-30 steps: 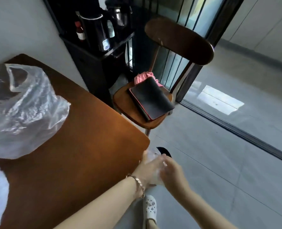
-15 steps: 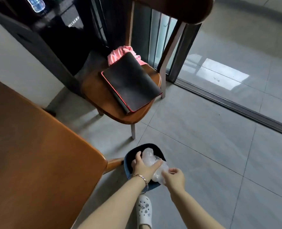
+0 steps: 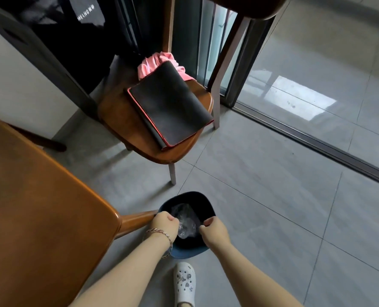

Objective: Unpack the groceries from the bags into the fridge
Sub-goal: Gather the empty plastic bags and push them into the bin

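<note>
Binning the bag (image 3: 184,220), lower centre: left hand (image 3: 164,225) and right hand (image 3: 214,230) (curled, grip unclear) hovered over the bin (image 3: 185,253); next, likely resume unpacking

You had a clear plastic bag (image 3: 185,220) glinting pale inside a dark navy bin (image 3: 187,251), its outer rim a lighter blue, and a white clog (image 3: 184,282) dotted with silvery charms. Your table (image 3: 40,218) ran warm orange-brown, and the chair (image 3: 122,120) seat was a deeper brown under a black mat (image 3: 173,103) edged in red and a pink cloth (image 3: 153,63). The floor (image 3: 272,196) was plain grey tile with thin darker lines.
</note>
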Demonstrator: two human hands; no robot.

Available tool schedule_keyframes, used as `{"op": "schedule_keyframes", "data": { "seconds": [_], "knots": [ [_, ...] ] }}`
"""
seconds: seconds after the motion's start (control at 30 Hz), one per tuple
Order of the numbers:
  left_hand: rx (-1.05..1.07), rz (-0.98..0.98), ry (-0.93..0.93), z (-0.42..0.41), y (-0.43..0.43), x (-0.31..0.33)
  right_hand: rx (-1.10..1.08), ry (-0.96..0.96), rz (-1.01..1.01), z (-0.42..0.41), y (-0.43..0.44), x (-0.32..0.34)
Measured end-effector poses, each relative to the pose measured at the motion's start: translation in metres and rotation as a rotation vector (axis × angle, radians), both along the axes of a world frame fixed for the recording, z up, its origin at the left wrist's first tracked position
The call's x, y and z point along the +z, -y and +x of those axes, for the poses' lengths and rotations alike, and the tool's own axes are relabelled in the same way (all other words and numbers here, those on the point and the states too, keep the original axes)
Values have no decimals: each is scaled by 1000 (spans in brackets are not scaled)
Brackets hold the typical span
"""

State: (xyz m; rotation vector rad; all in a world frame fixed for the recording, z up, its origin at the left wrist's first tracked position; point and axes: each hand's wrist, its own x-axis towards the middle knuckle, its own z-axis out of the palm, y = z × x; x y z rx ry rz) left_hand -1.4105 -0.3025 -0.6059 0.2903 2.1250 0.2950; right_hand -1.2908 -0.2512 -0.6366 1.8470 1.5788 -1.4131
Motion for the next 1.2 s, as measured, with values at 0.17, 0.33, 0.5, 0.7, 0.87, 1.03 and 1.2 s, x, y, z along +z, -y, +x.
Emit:
{"op": "schedule_keyframes", "data": {
  "seconds": [0.17, 0.33, 0.5, 0.7, 0.87, 1.03, 1.2],
  "knots": [
    [-54, 66, 27, 5, -10, 71, 299, -31, -16, -22, -21, 83],
    [-166, 183, -85, -17, -7, 174, 549, -67, 60, -62, -34, 201],
    [-82, 321, -246, -70, 52, 279, 740, -162, 246, -116, -10, 301],
    [-27, 348, -605, -141, 187, 366, 962, -339, 334, -181, 77, 374],
    [52, 315, -902, -185, 313, 393, 1203, -409, 357, -238, 191, 400],
    [97, 330, -1098, -229, 434, 395, 1201, -481, 305, -304, 312, 402],
    [62, 97, -1039, -281, 550, 373, 945, -421, 249, -366, 414, 374]
  ]
}}
